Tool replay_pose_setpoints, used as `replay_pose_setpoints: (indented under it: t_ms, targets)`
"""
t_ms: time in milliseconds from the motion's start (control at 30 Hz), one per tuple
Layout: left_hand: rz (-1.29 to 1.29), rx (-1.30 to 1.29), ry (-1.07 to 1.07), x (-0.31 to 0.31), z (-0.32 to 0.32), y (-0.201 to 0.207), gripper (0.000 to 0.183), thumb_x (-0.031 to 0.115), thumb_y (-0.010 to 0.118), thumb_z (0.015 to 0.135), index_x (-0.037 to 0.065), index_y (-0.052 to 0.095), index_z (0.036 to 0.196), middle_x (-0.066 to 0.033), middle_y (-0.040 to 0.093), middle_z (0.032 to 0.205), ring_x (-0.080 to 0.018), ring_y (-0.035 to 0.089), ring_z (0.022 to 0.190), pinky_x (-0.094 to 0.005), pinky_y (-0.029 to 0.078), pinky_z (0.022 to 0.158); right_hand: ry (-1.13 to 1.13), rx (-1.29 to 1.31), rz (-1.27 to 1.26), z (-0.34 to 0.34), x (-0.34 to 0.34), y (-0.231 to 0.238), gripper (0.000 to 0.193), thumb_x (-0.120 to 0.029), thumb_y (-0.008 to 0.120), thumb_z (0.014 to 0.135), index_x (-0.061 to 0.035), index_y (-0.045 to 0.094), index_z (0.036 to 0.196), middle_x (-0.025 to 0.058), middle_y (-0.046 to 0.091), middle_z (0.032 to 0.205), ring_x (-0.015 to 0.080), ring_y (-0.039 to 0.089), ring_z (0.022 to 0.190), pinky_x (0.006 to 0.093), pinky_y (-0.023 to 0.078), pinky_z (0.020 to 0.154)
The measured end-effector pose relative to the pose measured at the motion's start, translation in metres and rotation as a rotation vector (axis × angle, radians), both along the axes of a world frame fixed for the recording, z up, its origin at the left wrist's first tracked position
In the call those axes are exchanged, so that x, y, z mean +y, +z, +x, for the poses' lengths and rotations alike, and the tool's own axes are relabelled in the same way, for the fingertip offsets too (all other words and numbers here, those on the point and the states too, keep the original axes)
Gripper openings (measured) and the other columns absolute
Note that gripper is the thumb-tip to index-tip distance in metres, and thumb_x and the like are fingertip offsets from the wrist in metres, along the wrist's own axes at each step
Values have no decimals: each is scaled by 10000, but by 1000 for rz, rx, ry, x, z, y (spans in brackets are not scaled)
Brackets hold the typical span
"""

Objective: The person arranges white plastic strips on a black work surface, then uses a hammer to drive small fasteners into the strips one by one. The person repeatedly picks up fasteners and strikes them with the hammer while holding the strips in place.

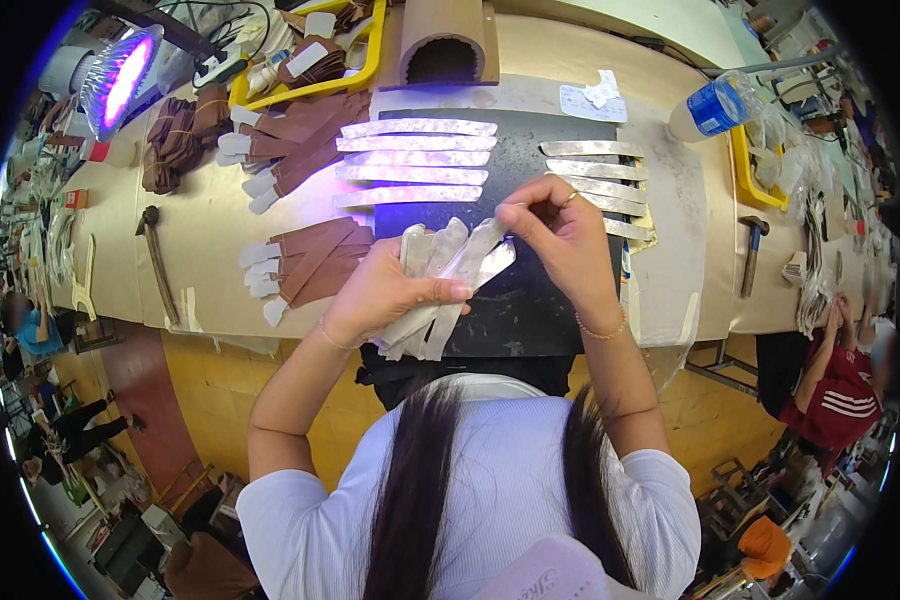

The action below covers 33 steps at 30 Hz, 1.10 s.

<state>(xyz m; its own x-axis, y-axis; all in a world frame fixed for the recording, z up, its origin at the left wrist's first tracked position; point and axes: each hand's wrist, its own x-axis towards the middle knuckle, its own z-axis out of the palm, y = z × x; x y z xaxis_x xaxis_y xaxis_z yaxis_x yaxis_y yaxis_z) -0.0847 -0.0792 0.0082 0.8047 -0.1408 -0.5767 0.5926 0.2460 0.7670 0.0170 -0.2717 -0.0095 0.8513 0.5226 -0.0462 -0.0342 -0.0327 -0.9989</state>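
Strips, pale and silvery (pixel 440 258), are fanned in your left hand (pixel 382 290) over the near part of the black mat (pixel 530 320), in the head view. Your left grip is closed round the bundle, thumb across the front. Your right hand (pixel 572 238) has thumb and forefinger pinched at the far end of one strip.

Assessment: each piece looks light, thin and bendable; the shiny faces may slide on one another or cling at the edges. Take one by its free tip, keeping firm thumb pressure on the rest, since a loose fan could spill. Creasing appears the chief risk.

Surroundings: a left row of strips (pixel 410 173) overhangs the mat's left edge; a right row of strips (pixel 595 187) overhangs its right edge. Left of the mat lie brown strips (pixel 315 262) and, further off, a hammer (pixel 155 258). Beyond its far edge stands a brown arched form (pixel 448 45). Right of it, well apart, are a blue-labelled container (pixel 708 110) and a second hammer (pixel 752 258). Nothing blocks your hands directly; the two rows limit clearance ahead
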Motion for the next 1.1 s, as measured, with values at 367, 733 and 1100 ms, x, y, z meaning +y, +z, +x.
replay_pose_setpoints:
  t_ms: [367, 733, 1100]
  targets:
    - [213, 37, -290, 15, -4, 0, 545, 136, 868, 618, 10, 605, 1078, -30, 629, 945, -112, 584, 858, -258, 463, 782, -246, -54, 285, 26, -41, 22, 197, -101, 641, 894, -63, 478, 789, 138, 679, 916, 165, 645, 852, 287, 513, 797]
    - [115, 37, -119, 33, -11, 3, 385, 45, 784, 698, -22, 592, 1025, -71, 635, 849, -165, 650, 688, -311, 559, 633, -122, -464, -428, 3, -84, 55, 219, -34, 686, 799, -51, 486, 712, 37, 508, 678, 120, 497, 614, 252, 417, 534]
    - [47, 120, -75, 27, -11, -1, 389, 45, 758, 722, -38, 574, 1055, -114, 652, 862, -177, 659, 704, -318, 574, 642, -139, -895, -654, -22, -54, -33, 306, -244, 801, 675, -103, 645, 898, 40, 576, 941, 228, 536, 878, 371, 386, 788]
